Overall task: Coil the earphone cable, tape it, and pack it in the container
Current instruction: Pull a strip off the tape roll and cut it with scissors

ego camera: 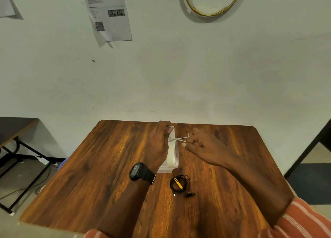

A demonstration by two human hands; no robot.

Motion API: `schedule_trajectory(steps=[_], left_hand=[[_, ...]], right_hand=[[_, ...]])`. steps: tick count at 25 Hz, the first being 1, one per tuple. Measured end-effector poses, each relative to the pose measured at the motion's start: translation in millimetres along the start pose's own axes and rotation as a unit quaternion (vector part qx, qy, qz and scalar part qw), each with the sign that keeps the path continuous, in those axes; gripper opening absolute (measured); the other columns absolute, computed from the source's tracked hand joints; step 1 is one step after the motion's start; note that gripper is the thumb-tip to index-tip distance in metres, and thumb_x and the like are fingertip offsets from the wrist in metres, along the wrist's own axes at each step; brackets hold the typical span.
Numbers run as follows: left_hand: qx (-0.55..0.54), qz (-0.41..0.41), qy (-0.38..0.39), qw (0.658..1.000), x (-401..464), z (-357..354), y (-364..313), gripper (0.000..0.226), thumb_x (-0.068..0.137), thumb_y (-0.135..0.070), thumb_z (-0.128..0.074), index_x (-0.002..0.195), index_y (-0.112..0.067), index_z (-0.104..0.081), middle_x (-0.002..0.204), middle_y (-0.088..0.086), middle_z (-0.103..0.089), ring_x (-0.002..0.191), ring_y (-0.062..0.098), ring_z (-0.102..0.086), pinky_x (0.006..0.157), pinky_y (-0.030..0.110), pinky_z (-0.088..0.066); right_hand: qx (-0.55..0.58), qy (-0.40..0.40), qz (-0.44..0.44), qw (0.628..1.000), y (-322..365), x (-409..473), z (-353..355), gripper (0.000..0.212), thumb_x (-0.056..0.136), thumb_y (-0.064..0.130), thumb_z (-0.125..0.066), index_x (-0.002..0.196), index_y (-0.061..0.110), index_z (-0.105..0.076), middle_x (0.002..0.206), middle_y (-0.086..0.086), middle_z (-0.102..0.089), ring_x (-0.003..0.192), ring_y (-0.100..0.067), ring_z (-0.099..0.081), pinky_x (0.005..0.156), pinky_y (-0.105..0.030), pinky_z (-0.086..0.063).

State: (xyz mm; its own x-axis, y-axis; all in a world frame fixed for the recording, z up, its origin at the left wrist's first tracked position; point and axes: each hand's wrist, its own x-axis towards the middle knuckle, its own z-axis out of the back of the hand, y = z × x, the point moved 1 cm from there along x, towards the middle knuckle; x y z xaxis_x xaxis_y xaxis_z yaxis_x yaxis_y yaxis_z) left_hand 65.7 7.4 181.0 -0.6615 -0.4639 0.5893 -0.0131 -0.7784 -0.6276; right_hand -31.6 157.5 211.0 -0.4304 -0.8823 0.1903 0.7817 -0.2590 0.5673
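The left hand [159,144] holds the white tape roll [173,154] upright above the tabletop [100,166], w/ small scissors [180,139] in the right hand [202,148] at the tape's edge. Coiled black earphone cable [179,184] lies near, just below a clear container [164,169].

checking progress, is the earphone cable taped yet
No, the coiled earphone cable lies bare on the table with no tape on it.

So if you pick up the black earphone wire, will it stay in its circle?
Probably not. The earphone cable is thin and only loosely looped, with no tape on it yet, so it would likely flop and uncoil. It looks light; the earbuds would probably dangle.
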Motion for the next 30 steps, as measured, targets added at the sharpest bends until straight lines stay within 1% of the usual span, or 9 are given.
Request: schedule_trajectory(steps=[5,7,10,13,17,20,23,27,30], left_hand=[[0.010,0.015,0.004,1.000,-0.6,-3.9,1.8,0.015,0.099,-0.014,-0.049,0.106,-0.007,-0.060,0.097,-0.003,-0.061,0.082,0.007,-0.054,0.069,0.012,-0.041],[0.022,0.016,0.005,1.000,-0.4,-7.2,4.4,0.014,0.100,-0.015,-0.049,0.104,-0.009,-0.060,0.094,-0.002,-0.061,0.077,0.004,-0.053,0.067,0.014,-0.042],[0.013,0.023,0.002,1.000,1.8,-9.9,8.3,0.015,0.100,-0.015,-0.048,0.105,-0.009,-0.061,0.094,-0.006,-0.058,0.077,0.001,-0.052,0.067,0.015,-0.043],[0.008,0.035,0.003,0.999,4.8,-12.3,10.0,0.016,0.100,-0.016,-0.047,0.105,-0.009,-0.060,0.095,-0.005,-0.059,0.081,0.007,-0.055,0.068,0.017,-0.044],[0.033,0.017,-0.009,0.999,4.2,-13.5,10.8,0.014,0.100,-0.014,-0.048,0.105,-0.008,-0.060,0.094,-0.006,-0.056,0.080,0.010,-0.055,0.066,0.015,-0.042],[0.026,0.060,-0.008,0.998,3.7,-15.1,13.0,0.017,0.100,-0.017,-0.048,0.110,-0.008,-0.058,0.097,-0.006,-0.055,0.083,0.012,-0.056,0.071,0.027,-0.049],[0.023,0.088,-0.012,0.996,1.8,-16.9,19.4,0.015,0.100,-0.020,-0.049,0.109,-0.011,-0.057,0.097,-0.004,-0.058,0.082,0.013,-0.057,0.070,0.026,-0.049],[0.055,0.050,0.006,0.997,-4.9,-17.1,24.0,0.011,0.100,-0.021,-0.050,0.101,-0.013,-0.057,0.088,-0.005,-0.059,0.074,0.012,-0.057,0.060,0.021,-0.043],[0.066,0.044,0.021,0.997,-10.6,-16.0,22.1,0.015,0.099,-0.023,-0.049,0.101,-0.012,-0.058,0.084,-0.007,-0.057,0.072,0.012,-0.057,0.059,0.020,-0.042]], right_hand=[[0.009,0.001,-0.015,1.000,-5.1,1.7,-0.4,0.045,0.094,0.031,-0.059,0.052,0.037,-0.045,0.076,0.004,-0.049,0.075,-0.013,-0.052,0.070,-0.041,-0.048],[-0.020,-0.002,-0.012,1.000,-7.1,4.2,0.7,0.044,0.095,0.031,-0.058,0.053,0.036,-0.045,0.074,0.007,-0.047,0.071,-0.007,-0.049,0.070,-0.040,-0.048],[-0.088,-0.019,0.003,0.996,-9.3,7.7,3.2,0.045,0.095,0.037,-0.056,0.053,0.035,-0.042,0.065,0.014,-0.044,0.067,0.002,-0.043,0.078,-0.035,-0.039],[-0.101,-0.035,0.008,0.994,-13.6,9.3,2.9,0.037,0.094,0.039,-0.058,0.058,0.031,-0.053,0.061,0.013,-0.053,0.065,-0.001,-0.050,0.083,-0.034,-0.036],[0.004,0.014,-0.034,0.999,-10.0,10.4,-1.6,0.042,0.093,0.029,-0.061,0.052,0.028,-0.052,0.069,0.004,-0.055,0.066,-0.006,-0.050,0.073,-0.033,-0.044],[0.134,0.038,-0.062,0.988,-13.8,6.1,-1.6,0.041,0.094,0.023,-0.060,0.053,0.022,-0.058,0.066,-0.005,-0.056,0.059,-0.011,-0.047,0.062,-0.016,-0.040],[0.229,0.030,-0.157,0.960,-43.0,-5.4,-24.6,0.037,0.095,0.027,-0.058,0.061,0.017,-0.064,0.057,0.009,-0.055,0.053,0.003,-0.048,0.060,-0.015,-0.037],[0.164,-0.003,-0.315,0.935,-113.2,-34.7,-109.9,0.033,0.091,0.030,-0.064,0.066,0.009,-0.071,0.059,-0.002,-0.058,0.055,-0.011,-0.050,0.057,-0.027,-0.037],[0.296,-0.096,-0.434,0.845,-147.3,-57.6,-150.2,0.024,0.077,0.019,-0.081,0.065,0.005,-0.066,0.069,-0.020,-0.066,0.061,-0.020,-0.057,0.061,-0.033,-0.044]])
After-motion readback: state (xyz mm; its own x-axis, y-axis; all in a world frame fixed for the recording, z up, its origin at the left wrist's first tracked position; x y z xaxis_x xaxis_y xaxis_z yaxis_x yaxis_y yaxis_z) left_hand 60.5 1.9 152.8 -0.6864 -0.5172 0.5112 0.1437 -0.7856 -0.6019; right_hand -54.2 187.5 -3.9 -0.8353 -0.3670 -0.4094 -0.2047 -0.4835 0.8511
